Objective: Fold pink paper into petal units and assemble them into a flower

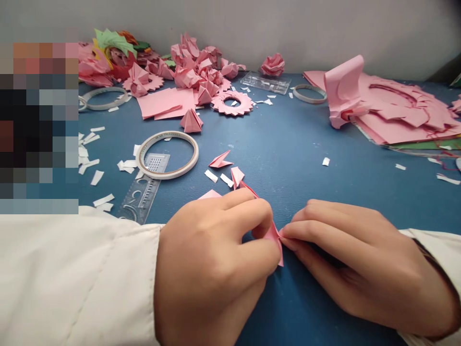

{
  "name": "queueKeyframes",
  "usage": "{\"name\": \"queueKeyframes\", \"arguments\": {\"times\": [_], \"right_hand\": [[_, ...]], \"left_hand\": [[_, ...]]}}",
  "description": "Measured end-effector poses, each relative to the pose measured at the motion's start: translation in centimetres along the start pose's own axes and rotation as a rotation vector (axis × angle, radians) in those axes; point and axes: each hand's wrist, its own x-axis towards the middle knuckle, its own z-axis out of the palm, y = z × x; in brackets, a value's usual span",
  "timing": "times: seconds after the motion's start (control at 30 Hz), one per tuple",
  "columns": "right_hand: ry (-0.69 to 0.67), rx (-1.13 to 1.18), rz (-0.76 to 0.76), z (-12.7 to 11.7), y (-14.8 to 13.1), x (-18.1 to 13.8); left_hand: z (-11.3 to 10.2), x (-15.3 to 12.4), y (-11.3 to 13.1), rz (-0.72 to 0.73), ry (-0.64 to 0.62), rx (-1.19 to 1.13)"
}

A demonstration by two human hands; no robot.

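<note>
The left hand [216, 259] covers most of a folded pink paper piece [274, 233], so its full shape cannot be told. The fingers of the left hand are clamped on it; the right hand [363, 259] has its fingertips pinched together at the paper's edge, where the grip is hard to make out.

Taking that piece as the dial's centre, a pink corner [210, 194] pokes out behind the left knuckles at ten o'clock; whether it joins the held paper is unclear. A mosaic patch [39, 125] blots out the area between nine and ten. The clear ruler [142, 192] lies partly under the tape roll [196, 154] at ten, its near end lost behind the left sleeve [90, 278]. At two, the frame cuts off a pink paper stack [403, 105], with an unreadable dark shape [448, 67] beyond.

The desk [273, 158] is blue and faintly textured, littered with white scraps [97, 178] towards ten. A pink paper heap [201, 67] sits at eleven, before a plain, pale grey wall [309, 33].
</note>
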Motion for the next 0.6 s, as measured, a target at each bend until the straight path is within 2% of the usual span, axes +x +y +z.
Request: {"name": "queueKeyframes", "arguments": {"times": [0.2,0.33,0.47,0.6], "right_hand": [[0.016,-0.01,0.007,0.09,-0.1,0.49],[0.02,0.0,0.017,-0.02,-0.2,0.53],[0.01,0.0,0.013,-0.09,-0.27,0.36],[0.04,-0.04,0.021,-0.03,-0.31,0.16]], "left_hand": [[0.14,0.09,0.47,-0.098,0.043,0.043],[0.33,0.3,0.67,-0.124,0.029,0.096],[-0.06,0.36,0.74,-0.053,0.038,0.089],[-0.52,0.28,0.7,0.095,0.033,0.097]]}}
